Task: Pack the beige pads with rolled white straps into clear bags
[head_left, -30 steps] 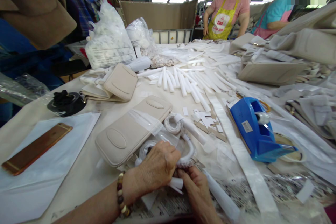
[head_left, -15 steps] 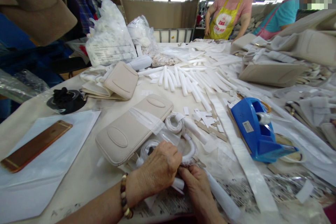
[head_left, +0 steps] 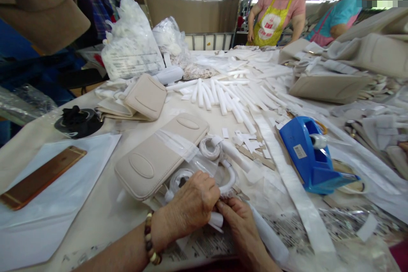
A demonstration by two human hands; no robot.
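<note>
A beige handbag (head_left: pixel 165 146) lies on its side on the table, with clear plastic film (head_left: pixel 175 142) across its middle. White-wrapped coils (head_left: pixel 211 148) and a curved white-wrapped handle (head_left: pixel 230 176) spread from its near side. My left hand (head_left: pixel 193 199), with a beaded bracelet at the wrist, is closed in front of the handle. Against it, my right hand (head_left: pixel 237 216) is closed in a pinch, thumb and forefinger meeting the left fingers. What they pinch is hidden between the fingers. A white foam tube (head_left: pixel 216 219) shows just below them, and a longer white roll (head_left: pixel 267 236) lies beside my right hand.
To the right stands a blue tape dispenser (head_left: pixel 310 157) beside a long white strip (head_left: pixel 296 195). Farther back are white foam sticks (head_left: pixel 219 97), another beige bag (head_left: pixel 146 95) and stuffed plastic bags (head_left: pixel 130 46). A phone (head_left: pixel 44 176) lies at left. Two people are across the table.
My hands stay together at nearly the same spot, with the right fingers shifted slightly. The whole view has moved a little. Across the table, the person in blue has changed arm position.
</note>
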